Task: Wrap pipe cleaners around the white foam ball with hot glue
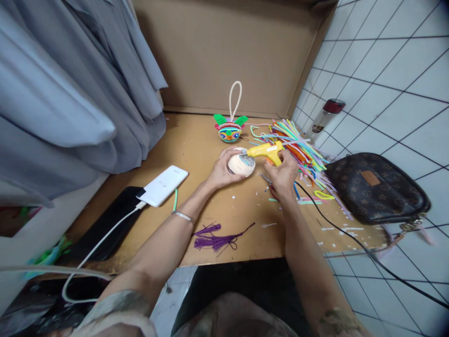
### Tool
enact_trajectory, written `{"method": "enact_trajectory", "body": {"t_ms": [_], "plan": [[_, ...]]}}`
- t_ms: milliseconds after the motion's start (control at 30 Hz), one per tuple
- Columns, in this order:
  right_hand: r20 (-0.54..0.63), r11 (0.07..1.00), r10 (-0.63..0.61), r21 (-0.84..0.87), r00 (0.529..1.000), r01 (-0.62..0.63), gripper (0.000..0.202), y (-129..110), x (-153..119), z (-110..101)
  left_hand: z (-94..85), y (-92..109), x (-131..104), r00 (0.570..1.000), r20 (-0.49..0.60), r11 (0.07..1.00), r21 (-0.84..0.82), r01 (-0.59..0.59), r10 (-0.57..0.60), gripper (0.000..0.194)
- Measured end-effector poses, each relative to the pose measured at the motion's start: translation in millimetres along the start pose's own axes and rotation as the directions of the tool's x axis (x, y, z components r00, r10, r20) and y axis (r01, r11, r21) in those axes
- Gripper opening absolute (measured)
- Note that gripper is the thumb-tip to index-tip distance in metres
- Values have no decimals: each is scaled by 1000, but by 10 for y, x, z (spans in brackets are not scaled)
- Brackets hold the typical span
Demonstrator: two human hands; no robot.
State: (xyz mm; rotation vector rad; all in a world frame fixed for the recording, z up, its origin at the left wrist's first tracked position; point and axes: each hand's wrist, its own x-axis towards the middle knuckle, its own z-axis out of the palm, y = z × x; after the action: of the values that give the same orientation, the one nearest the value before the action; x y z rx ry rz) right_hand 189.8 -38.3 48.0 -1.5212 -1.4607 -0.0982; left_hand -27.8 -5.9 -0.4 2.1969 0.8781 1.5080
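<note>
A round cream-coloured ball (240,167) with a greyish patch on its upper right is held by my left hand (224,169), fingers wrapped round its left side. My right hand (283,172) grips the handle of a yellow glue gun (264,150), whose nozzle is at the top of the ball, over the grey patch. Beyond the ball stands a colourful animal-head ornament (229,132) with green ears and a white loop. Scissors (270,183) lie beside my right hand, partly hidden by it. Purple tassels (214,240) lie between my forearms.
Many coloured fuzzy sticks (298,142) are piled at the right of the table (210,206). Behind them is a red-capped bottle (324,119), with a brown bag (377,187) further right. On the left are a white power bank (164,186), its cable and a black tablet-like slab (105,227).
</note>
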Motion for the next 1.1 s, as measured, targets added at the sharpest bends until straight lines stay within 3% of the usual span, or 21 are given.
{"method": "enact_trajectory", "body": {"t_ms": [733, 1100], "plan": [[78, 1000, -5, -22, 997, 7, 23, 3, 41, -47, 21, -49, -3, 1000, -12, 1000, -28, 8, -8, 75], [27, 1000, 12, 26, 1000, -13, 23, 6, 26, 0, 20, -35, 2, 1000, -14, 999, -41, -4, 3, 74]]}}
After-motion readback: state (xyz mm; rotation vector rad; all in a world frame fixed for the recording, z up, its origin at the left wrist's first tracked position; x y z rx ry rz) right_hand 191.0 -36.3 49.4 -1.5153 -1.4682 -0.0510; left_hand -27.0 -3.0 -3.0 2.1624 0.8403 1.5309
